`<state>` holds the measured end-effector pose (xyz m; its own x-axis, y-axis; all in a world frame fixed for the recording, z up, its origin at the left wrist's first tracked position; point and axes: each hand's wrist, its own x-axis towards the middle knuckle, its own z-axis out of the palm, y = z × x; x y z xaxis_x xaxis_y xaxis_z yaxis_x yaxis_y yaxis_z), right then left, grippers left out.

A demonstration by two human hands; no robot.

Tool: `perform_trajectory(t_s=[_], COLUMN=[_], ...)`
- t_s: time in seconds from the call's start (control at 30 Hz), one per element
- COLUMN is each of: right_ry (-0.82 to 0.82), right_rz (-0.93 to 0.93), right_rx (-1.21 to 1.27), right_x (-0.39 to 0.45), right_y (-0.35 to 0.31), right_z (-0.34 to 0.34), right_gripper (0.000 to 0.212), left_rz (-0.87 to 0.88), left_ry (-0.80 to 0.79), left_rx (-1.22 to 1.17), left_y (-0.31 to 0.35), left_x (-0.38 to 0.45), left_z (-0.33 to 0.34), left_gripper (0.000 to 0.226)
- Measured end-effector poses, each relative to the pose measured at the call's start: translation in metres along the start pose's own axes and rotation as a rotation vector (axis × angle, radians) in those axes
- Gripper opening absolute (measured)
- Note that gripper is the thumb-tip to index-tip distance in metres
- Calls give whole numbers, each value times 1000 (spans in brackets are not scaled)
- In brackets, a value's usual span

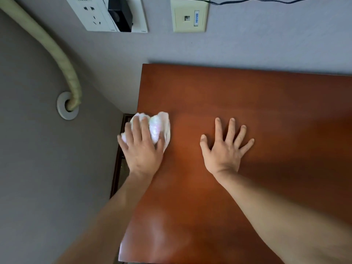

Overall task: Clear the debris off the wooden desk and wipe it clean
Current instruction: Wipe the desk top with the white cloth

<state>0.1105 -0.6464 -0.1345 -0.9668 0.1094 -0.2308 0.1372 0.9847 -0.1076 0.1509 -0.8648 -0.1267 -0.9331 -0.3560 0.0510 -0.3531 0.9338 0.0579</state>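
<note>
A reddish-brown wooden desk fills the right and lower part of the head view. My left hand presses a crumpled white tissue down at the desk's left edge, with part of the tissue hanging over the edge. My right hand lies flat on the desk top, fingers spread, holding nothing. I see no loose debris on the visible desk surface.
A grey wall stands behind and to the left of the desk. On it are a power socket with a black plug, a cream data socket and a wrapped beige pipe entering a wall collar. A narrow gap runs beside the desk's left edge.
</note>
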Motion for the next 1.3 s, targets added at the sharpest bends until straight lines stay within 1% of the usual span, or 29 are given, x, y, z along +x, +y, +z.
perform_trajectory(t_s=[0.03,0.07,0.17,0.2,0.23,0.27,0.3,0.37,0.4,0.43,0.5,0.57,0.6,0.63,0.67,0.7,0.77,0.8,0.83,0.87,0.93,0.97,1.0,1.07,1.13,1.17,1.23,1.27,1.3], right_ry=[2,5,2,7,11,12,11,6,8,12,22,35,36,34,33,30,27,34,41,42,44,50,58,59,71,67,41,51,100], right_rz=[0,-3,-2,-4,-7,-6,-5,-5,-4,-4,-15,-22,-21,-18,-15,-9,0,-2,-4,-3,-2,-4,-3,-4,-17,-17,3,21,21], right_rx=[-1,-4,-12,-12,-9,-3,2,3,5,8,5,-5,-7,-9,-9,-7,-3,-5,-8,-8,-9,-13,-10,0,-3,1,24,53,104], right_x=[0,0,0,-1,-2,-1,-1,0,0,-1,-2,-1,-1,-1,-1,-1,-1,-1,-1,-1,-1,-1,-1,-1,-1,-1,0,2,5], right_y=[0,0,0,0,0,-1,-1,-2,-1,-1,1,2,2,1,1,0,0,1,1,1,2,1,1,1,1,1,1,0,-2], right_z=[0,0,-2,-2,-2,-2,-2,-1,-1,0,0,0,0,0,0,0,1,1,1,1,1,1,2,2,2,2,2,-2,-8], right_gripper=[75,75,76,76,75,75,76,76,76,77,79,79,79,79,78,77,75,75,74,74,74,74,74,74,74,73,71,69,66], left_rz=[-9,111,718,828,864,820,695,374,289,308,568,812,906,948,897,746,353,249,249,340,605,677,683,542,382,340,315,323,325], left_ry=[-9,-32,-103,-106,-97,-74,-48,-44,-60,-82,-85,-71,-57,-50,-45,-33,-12,-1,2,-12,-48,-63,-57,-43,-34,-37,-92,-123,-138], left_rx=[-18,-43,-66,-43,-20,-6,-10,-30,-51,-82,-134,-143,-103,-53,-19,-13,-12,-29,-58,-80,-84,-75,-73,-125,-202,-221,-182,-138,-97], left_y=[7,12,3,-6,-13,-16,-14,9,26,41,53,36,24,15,7,2,2,7,11,15,15,12,10,10,6,1,-13,-19,-21], left_x=[-8,-20,-43,-36,-24,-10,2,17,18,16,12,27,40,55,69,82,95,92,85,76,61,58,58,49,24,8,-18,-26,-28], left_z=[-1,-1,-4,-4,-2,0,1,1,1,2,5,4,2,4,5,6,6,7,9,10,10,9,6,-1,-4,-3,2,4,7], left_gripper=[69,72,74,73,72,72,72,72,74,76,76,73,71,71,71,71,69,69,69,71,75,78,82,90,87,84,82,82,83])
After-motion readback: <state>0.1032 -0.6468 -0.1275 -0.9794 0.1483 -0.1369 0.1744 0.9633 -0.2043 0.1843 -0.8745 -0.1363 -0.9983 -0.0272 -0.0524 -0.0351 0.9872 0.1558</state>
